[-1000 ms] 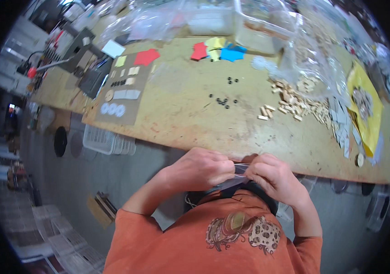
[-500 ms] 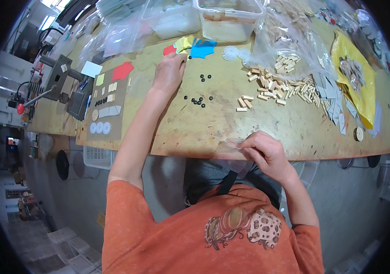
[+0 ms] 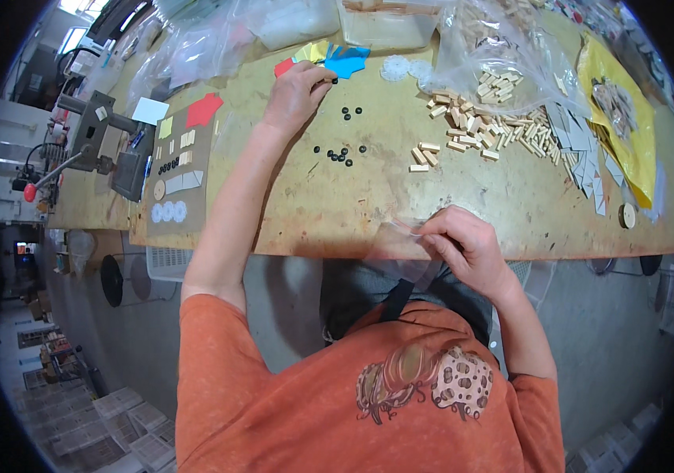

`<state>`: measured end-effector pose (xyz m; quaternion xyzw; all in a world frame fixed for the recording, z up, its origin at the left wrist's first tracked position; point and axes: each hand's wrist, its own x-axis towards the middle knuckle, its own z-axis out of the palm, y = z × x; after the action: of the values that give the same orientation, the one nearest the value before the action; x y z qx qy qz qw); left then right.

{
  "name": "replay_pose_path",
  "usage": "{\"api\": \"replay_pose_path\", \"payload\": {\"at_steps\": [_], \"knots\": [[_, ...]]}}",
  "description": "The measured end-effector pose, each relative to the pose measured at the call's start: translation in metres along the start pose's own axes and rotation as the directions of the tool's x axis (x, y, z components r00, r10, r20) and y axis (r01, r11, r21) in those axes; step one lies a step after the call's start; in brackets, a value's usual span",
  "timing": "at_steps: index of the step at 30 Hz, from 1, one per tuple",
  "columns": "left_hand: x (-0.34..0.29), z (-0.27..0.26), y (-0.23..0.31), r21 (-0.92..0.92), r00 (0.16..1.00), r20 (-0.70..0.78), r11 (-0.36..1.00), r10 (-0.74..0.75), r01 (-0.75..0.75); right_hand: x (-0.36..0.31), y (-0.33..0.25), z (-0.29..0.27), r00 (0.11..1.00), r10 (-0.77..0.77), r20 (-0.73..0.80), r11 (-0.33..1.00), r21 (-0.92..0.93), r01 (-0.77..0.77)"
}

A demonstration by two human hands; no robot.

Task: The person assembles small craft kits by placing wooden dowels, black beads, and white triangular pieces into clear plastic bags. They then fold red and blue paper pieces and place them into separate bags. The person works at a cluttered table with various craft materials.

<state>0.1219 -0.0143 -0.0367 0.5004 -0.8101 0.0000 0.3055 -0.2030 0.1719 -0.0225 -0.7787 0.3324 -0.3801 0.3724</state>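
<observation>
My left hand [image 3: 297, 96] reaches out to the far middle of the table, fingers drawn together. A small black ring [image 3: 335, 81] shows at its fingertips, right beside the blue cut-out pieces [image 3: 346, 63]. Red pieces [image 3: 283, 67] and yellow pieces [image 3: 312, 52] lie just beyond the hand. Several loose black rings [image 3: 345, 154] are scattered to the right of my forearm. At the near table edge my right hand [image 3: 467, 246] pinches a clear plastic bag [image 3: 400, 251], which hangs partly over the edge. What the bag contains I cannot make out.
Wooden blocks [image 3: 471, 130] are heaped at right, beside grey triangles [image 3: 581, 158] and a yellow bag [image 3: 619, 118]. A board with sample parts [image 3: 183, 169] lies left, near a lever press [image 3: 89, 146]. White discs [image 3: 405, 69] and plastic tubs [image 3: 390, 27] are at the back.
My left hand has shifted right, closer to the blue pieces, and the black ring at its fingertips has moved with it. My right hand keeps its pinch on the bag. The whole view has tilted slightly.
</observation>
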Motion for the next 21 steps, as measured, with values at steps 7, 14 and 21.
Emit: {"api": "replay_pose_path", "payload": {"at_steps": [7,14,21], "knots": [[0.008,-0.009,-0.007,-0.074,0.992,0.123,0.997,0.008,0.001,0.000,-0.001,0.001,1.000,0.003,-0.003,1.000,-0.008,-0.003],[-0.027,-0.052,0.044,-0.140,0.863,0.386,0.904,-0.327,0.405,-0.002,-0.001,0.000,1.000,0.020,-0.003,1.000,-0.013,-0.020],[-0.072,-0.073,0.070,-0.275,0.892,0.398,0.900,-0.215,0.339,-0.001,-0.001,0.002,1.000,0.013,-0.001,0.999,-0.029,-0.013]]}}
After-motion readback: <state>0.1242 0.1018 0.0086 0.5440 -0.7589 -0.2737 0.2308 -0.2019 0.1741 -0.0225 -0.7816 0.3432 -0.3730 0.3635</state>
